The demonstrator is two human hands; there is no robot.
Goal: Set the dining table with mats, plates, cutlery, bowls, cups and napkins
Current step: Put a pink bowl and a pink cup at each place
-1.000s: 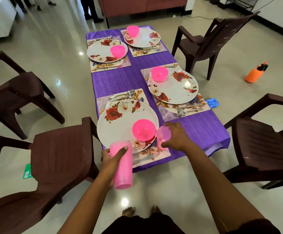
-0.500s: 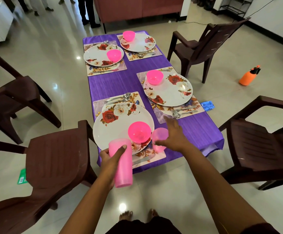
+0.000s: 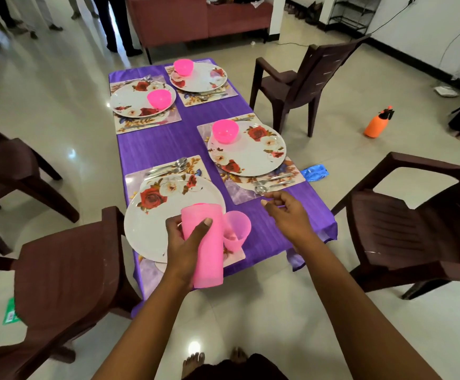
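One head-worn, wide-angle view looks forward and steeply down from standing height at the near short end of the table (image 3: 168, 144). The table runs from the centre toward 12 o'clock. The person's bare feet (image 3: 193, 363) sit at 6 o'clock, both forearms rise from there, and chairs (image 3: 67, 270) bend outward at 3 and 9 o'clock.
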